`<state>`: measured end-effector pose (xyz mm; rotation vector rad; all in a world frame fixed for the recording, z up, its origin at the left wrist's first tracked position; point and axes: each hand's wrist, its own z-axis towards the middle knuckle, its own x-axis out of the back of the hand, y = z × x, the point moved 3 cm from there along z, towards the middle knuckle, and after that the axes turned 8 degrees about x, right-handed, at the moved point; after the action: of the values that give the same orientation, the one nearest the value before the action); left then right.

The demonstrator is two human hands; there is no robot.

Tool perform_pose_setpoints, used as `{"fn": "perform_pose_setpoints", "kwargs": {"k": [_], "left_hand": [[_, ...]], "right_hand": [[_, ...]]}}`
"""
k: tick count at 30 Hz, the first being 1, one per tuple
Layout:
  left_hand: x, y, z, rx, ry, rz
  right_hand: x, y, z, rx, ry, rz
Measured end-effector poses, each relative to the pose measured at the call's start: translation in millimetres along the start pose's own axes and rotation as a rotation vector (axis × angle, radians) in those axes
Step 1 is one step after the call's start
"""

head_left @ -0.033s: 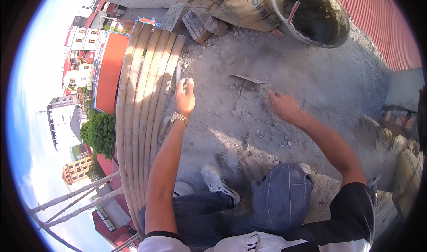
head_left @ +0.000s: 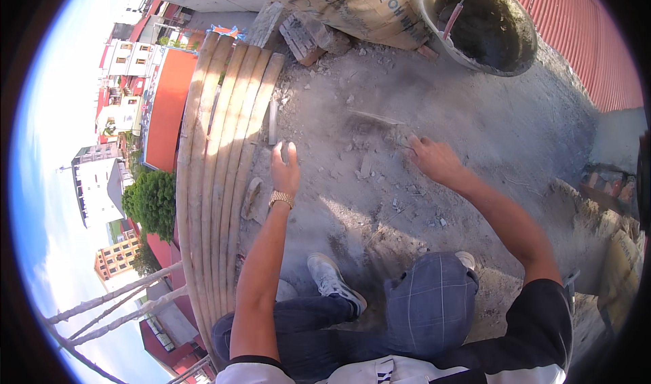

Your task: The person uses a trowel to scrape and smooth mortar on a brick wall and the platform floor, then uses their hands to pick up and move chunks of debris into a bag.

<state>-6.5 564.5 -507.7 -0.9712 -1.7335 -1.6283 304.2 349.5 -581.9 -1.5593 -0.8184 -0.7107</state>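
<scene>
My right hand [head_left: 437,162] is closed round the handle end of a trowel. The trowel's thin, flat blade [head_left: 376,117] points left, low over the dusty ground, its outline smeared by motion. The handle is mostly hidden by my fingers. With fingers apart and nothing in them, my left hand [head_left: 285,170] hovers left of the trowel; a gold-coloured watch [head_left: 281,199] circles that wrist. Just beyond its fingertips a short pale strip [head_left: 272,123] lies on the ground beside the bamboo poles.
Long bamboo poles [head_left: 220,133] line the left edge, with buildings far below. Ahead lie bricks [head_left: 300,39], a paper sack [head_left: 359,11] and a mortar-stained bucket [head_left: 485,28]. Red corrugated sheet [head_left: 576,38] rises at the right. Rubble bits [head_left: 366,166] dot the ground by my shoe [head_left: 332,279].
My left hand has drawn back toward me, away from the pale strip, uncovering more of it. The trowel blade has shifted slightly and blurred; my right hand has barely moved.
</scene>
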Motion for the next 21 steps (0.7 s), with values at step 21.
{"fn": "perform_pose_setpoints", "kwargs": {"k": [21], "left_hand": [[-122,-83,-73,0.108,0.207,0.015]], "right_hand": [[45,-9,264,0.203,0.049,-0.250]]}}
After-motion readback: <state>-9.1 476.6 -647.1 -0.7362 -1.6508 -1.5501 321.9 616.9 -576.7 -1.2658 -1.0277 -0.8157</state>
